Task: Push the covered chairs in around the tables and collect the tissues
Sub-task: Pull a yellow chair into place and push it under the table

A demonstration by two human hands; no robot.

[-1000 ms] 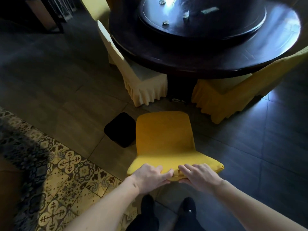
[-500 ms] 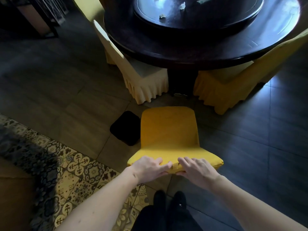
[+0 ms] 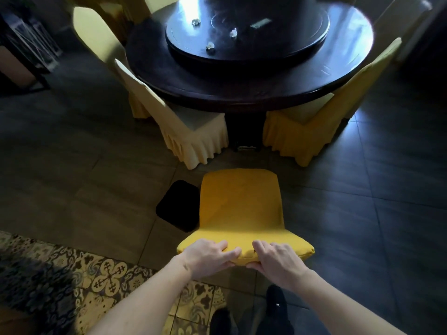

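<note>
A yellow covered chair (image 3: 240, 204) stands in front of me, facing the round dark table (image 3: 242, 93). My left hand (image 3: 208, 257) and my right hand (image 3: 275, 259) both grip the top edge of its backrest, side by side. Three crumpled tissues lie on the table's raised turntable: one tissue (image 3: 210, 45) near its front, another tissue (image 3: 233, 32) in the middle, a third tissue (image 3: 196, 21) further back. A pale covered chair (image 3: 183, 122) is tucked in at the left and a yellow covered chair (image 3: 321, 117) at the right.
A black square object (image 3: 177, 205) lies on the floor just left of the chair I hold. A flat grey item (image 3: 260, 22) rests on the turntable. Another pale chair (image 3: 94, 35) stands at the far left of the table. Patterned tiles (image 3: 108, 279) cover the floor at lower left.
The chair has moved forward toward the table with both hands still on its backrest. My feet have stepped forward behind it, and more of the table top is in view.
</note>
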